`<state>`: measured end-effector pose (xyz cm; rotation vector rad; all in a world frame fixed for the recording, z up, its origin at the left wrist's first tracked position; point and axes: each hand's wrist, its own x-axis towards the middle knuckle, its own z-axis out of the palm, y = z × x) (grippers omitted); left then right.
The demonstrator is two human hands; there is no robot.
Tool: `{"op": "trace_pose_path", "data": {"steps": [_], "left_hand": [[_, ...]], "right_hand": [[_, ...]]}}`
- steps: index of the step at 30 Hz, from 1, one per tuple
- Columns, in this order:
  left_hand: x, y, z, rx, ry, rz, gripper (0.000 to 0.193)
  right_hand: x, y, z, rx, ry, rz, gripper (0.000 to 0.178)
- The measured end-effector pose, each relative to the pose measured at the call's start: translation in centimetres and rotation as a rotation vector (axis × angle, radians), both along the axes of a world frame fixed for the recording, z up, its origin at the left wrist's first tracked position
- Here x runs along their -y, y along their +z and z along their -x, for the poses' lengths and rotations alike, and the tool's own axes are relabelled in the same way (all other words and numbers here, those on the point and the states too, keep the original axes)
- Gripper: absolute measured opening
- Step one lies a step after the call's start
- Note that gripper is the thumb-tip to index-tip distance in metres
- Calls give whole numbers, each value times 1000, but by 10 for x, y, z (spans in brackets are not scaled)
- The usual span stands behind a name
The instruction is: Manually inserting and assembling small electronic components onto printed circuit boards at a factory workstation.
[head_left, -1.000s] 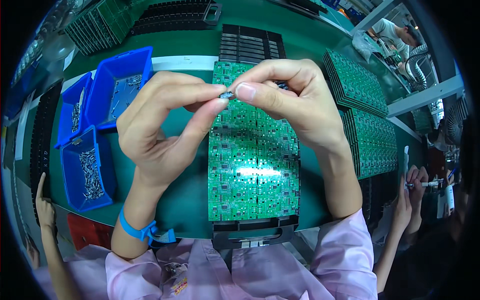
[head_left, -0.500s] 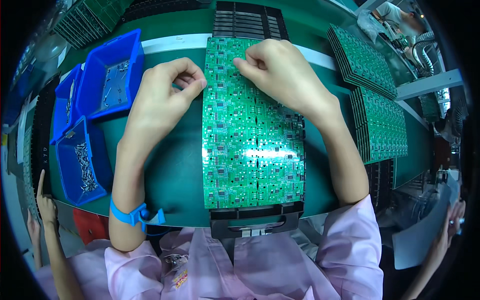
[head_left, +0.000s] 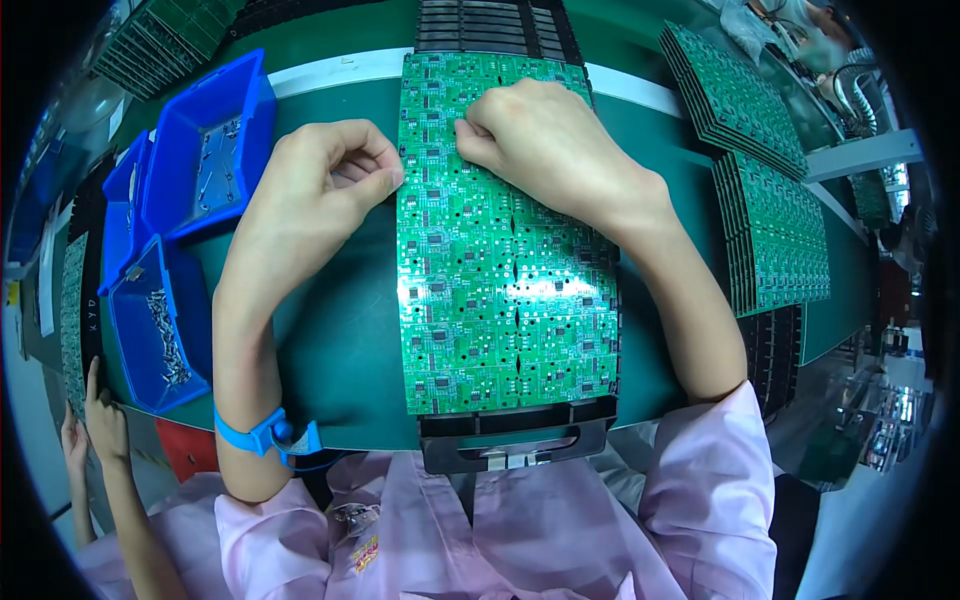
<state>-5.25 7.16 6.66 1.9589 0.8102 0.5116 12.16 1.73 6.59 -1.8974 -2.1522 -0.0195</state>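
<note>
Green board point(head_left: 470, 270), hands point(head_left: 315, 195) point(head_left: 550, 150) now apart

Gap between left forearm point(head_left: 248, 335), circuit panel point(head_left: 480, 335); bins point(head_left: 262, 110) block left.

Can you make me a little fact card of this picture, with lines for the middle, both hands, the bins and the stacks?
Middle: green rectangular circuit board panel on a black plastic carrier
Left hand: fingers bent beside the panel's left edge; can't tell if they hold anything
Right hand: curled above the panel; anything inside is hidden
Bins: three blue plastic bins at left; the nearest has small silver parts
Stacks: two stacks of green circuit boards at right
</note>
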Motion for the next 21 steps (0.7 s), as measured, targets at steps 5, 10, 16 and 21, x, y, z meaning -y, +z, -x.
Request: {"op": "trace_pose_path", "data": {"steps": [5,10,16,21], "left_hand": [[-2,0,1,-49,-9,-37,3],[2,6,-3,-80,6,-65,4],[3,2,-2,-30,24,-35,5],[2,-8,-1,79,52,29,4]], "right_hand": [[0,1,-1,11,1,8,25],[1,3,-1,1,-18,30,25],[2,5,-1,-2,-25,77,25],[2,5,-3,21,-1,67,25]]}}
